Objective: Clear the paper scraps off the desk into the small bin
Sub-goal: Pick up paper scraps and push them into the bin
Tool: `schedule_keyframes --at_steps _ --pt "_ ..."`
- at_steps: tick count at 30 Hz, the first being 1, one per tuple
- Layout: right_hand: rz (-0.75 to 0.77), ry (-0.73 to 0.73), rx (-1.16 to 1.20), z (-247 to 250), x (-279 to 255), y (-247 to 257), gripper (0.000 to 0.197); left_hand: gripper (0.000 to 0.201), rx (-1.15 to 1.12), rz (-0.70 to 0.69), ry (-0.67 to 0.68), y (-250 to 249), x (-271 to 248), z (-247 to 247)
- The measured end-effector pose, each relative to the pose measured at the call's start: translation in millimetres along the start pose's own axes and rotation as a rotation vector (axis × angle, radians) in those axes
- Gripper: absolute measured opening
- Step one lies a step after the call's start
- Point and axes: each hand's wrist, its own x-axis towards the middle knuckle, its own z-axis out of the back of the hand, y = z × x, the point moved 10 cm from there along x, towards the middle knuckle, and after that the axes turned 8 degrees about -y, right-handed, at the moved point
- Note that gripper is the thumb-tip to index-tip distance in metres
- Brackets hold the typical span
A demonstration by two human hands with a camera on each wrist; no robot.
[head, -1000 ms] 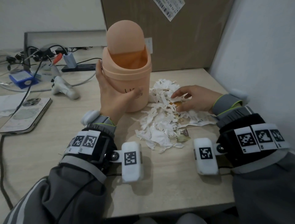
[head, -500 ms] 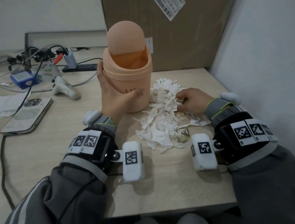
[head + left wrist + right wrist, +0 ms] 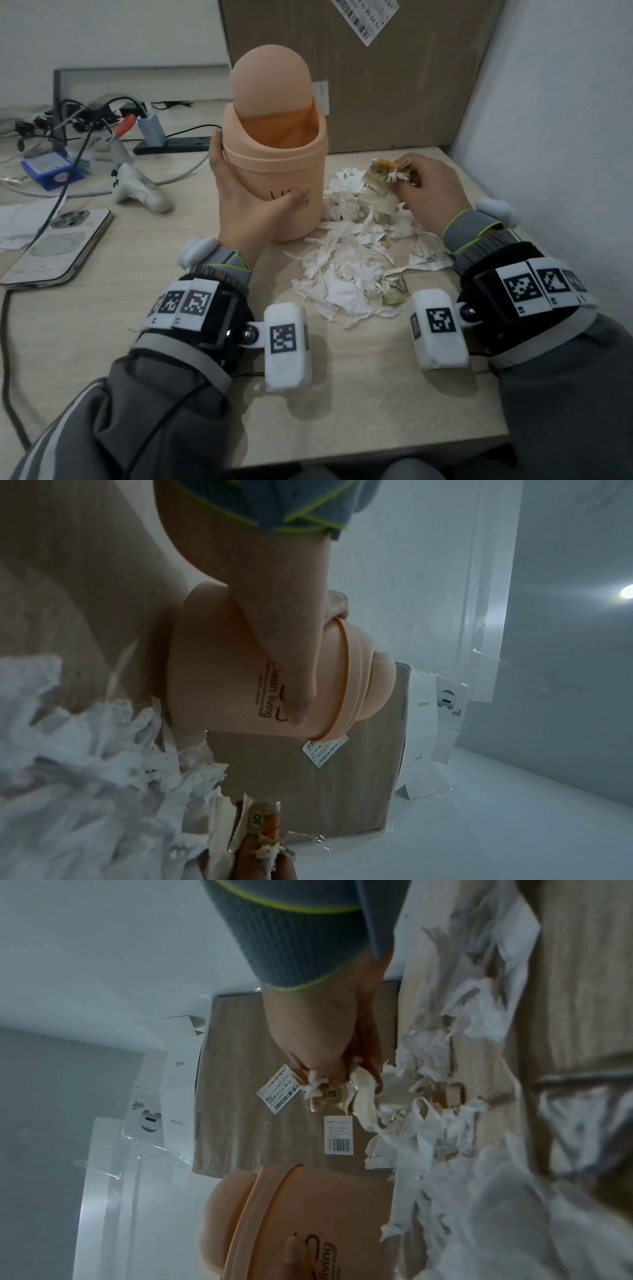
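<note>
A small peach bin (image 3: 274, 164) with a domed swing lid stands upright at the back of the desk. My left hand (image 3: 246, 205) grips its side, with the thumb across the printed front (image 3: 294, 674). To the right of the bin lies a pile of torn white paper scraps (image 3: 349, 267). Just above the pile's far end, my right hand (image 3: 404, 174) pinches a small bunch of scraps (image 3: 387, 171), white shreds plus a yellowish wrapper piece (image 3: 322, 1096). That bunch hangs to the right of the bin, below its rim.
A big cardboard box (image 3: 359, 68) stands right behind the bin, and a white wall (image 3: 565, 137) closes the desk's right side. To the left lie a phone (image 3: 58, 246), a white controller (image 3: 140, 188), a blue box (image 3: 48, 168) and tangled cables.
My right hand closed its fingers on scraps in the pile and lifted them up and toward the back. The left hand stayed on the bin.
</note>
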Motion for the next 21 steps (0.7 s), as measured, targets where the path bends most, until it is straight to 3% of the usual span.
schedule_keyframes --at_steps 7,18,21 --pt "-0.237 -0.004 0.349 -7 -2 -24 0.043 0.138 0.005 0.000 -0.006 1 0 0" --pt "-0.622 0.102 0.673 -34 -15 -37 0.028 0.137 -0.003 -0.004 0.002 2 1 0" --pt "-0.614 0.138 0.656 -37 -16 -39 0.024 0.138 0.000 -0.011 0.002 0 1 0"
